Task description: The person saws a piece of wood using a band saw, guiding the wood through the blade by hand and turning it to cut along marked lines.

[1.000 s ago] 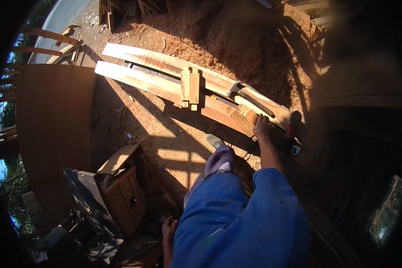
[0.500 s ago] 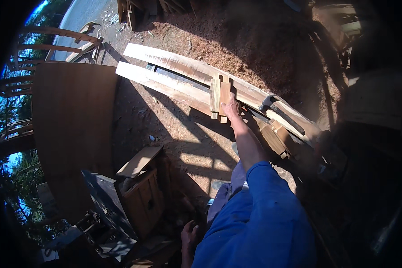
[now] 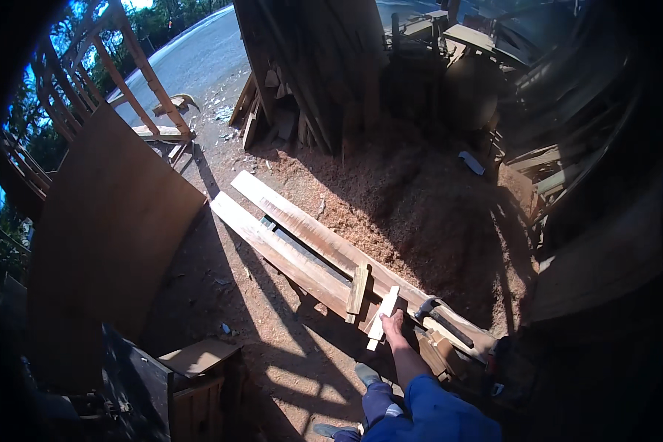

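My right hand [image 3: 393,323] grips a short pale wooden piece [image 3: 383,317] with narrow stepped ends, its fingers wrapped round one edge. The piece is over the long bench of two parallel planks [image 3: 302,221], tilted and catching the sun. To its left a second similar wooden piece [image 3: 357,293] lies across the planks, apart from the held one. On the bench to the right of my hand rests a hammer [image 3: 449,328] with a dark handle. More short wooden pieces [image 3: 432,352] lie by my forearm, partly in shade. My left hand is out of view.
A large brown wooden sheet [image 3: 118,236] stands at the left. A wooden cabinet [image 3: 195,401] with a loose board on top is at the lower left. Behind the bench are a sawdust heap [image 3: 420,228] and leaning boards [image 3: 309,66]. My feet are on the ground before the bench.
My right hand has lifted the wooden piece away from the other one, to the right, and turned it to show a bright face. The view has shifted upward; my left hand has left it.
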Demonstrator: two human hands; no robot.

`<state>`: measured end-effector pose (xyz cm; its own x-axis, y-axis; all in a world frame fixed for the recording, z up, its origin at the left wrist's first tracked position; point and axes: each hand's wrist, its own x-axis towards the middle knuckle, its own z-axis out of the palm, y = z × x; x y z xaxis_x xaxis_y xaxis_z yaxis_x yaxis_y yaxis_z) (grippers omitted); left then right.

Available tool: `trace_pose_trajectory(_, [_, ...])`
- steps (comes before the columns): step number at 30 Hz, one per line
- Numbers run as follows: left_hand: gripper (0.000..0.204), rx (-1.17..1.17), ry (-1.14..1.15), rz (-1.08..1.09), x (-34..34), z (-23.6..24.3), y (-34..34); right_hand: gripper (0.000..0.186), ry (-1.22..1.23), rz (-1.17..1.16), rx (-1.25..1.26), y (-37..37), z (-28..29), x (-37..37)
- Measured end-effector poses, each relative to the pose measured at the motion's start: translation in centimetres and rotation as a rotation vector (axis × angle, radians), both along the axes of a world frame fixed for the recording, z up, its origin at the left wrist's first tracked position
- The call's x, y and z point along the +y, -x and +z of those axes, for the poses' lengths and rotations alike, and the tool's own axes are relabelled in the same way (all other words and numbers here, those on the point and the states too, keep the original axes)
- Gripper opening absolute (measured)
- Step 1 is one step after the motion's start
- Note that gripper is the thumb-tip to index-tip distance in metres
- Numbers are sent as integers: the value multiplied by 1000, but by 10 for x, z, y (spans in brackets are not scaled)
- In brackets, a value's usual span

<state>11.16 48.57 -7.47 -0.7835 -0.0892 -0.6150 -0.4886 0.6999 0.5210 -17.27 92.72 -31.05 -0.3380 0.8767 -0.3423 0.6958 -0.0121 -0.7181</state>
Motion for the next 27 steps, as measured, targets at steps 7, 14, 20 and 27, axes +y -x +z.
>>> trace_pose_trajectory(7, [62, 263, -21, 160, -39, -19, -26, 62, 568, 587, -203, -114, 178, -217])
trace_pose_trajectory(14, [76, 753, -18, 151, -101, -21, -16, 36, 1278, 886, 99, -121, 218, -390])
trace_pose_trajectory(20, [45, 977, 297, 320, -199, 31, -13, 33, 1456, 1190, 210, -113, 278, -489])
trace_pose_trajectory(27, [22, 1094, 552, 471, -287, 82, -21, 44, 1206, 1207, 178, -121, 309, -606])
